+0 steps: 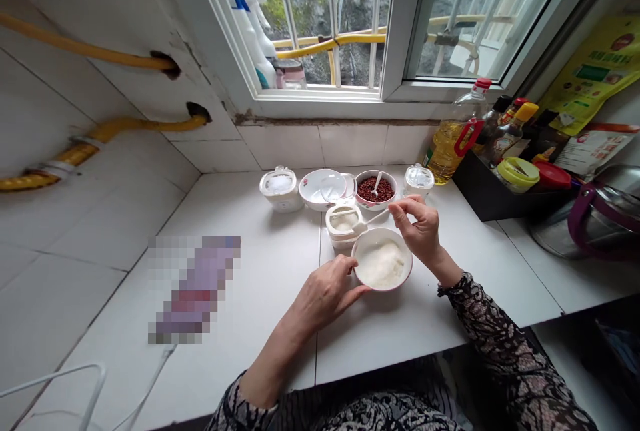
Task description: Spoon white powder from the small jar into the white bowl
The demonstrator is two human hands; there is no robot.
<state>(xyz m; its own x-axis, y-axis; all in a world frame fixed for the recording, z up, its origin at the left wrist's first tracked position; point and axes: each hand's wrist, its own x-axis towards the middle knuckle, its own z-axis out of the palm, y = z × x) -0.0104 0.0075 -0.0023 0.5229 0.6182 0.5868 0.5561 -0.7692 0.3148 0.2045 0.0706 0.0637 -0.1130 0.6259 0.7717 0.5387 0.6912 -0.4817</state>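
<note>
Here: left hand (pixel 325 296) steadying white ceramic bowl (pixel 375 234) of white powder (pixel 381 263); right hand (pixel 417 231) pinching slim white plastic spoon (pixel 373 220) at small round white pot (pixel 343 240).

Kitchen's all white tile, counter (pixel 260 271) and wall (pixel 90 218) alike. Yellow gas pipes (pixel 85 48) run through the wall, barred window (pixel 325 18) straight ahead.

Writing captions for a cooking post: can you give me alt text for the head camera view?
A left hand touches the rim of a white bowl of white powder while a right hand pinches a small white spoon above a small white jar. Behind them, on a white tiled counter, sits a bowl of red beans beneath a barred window.
</note>
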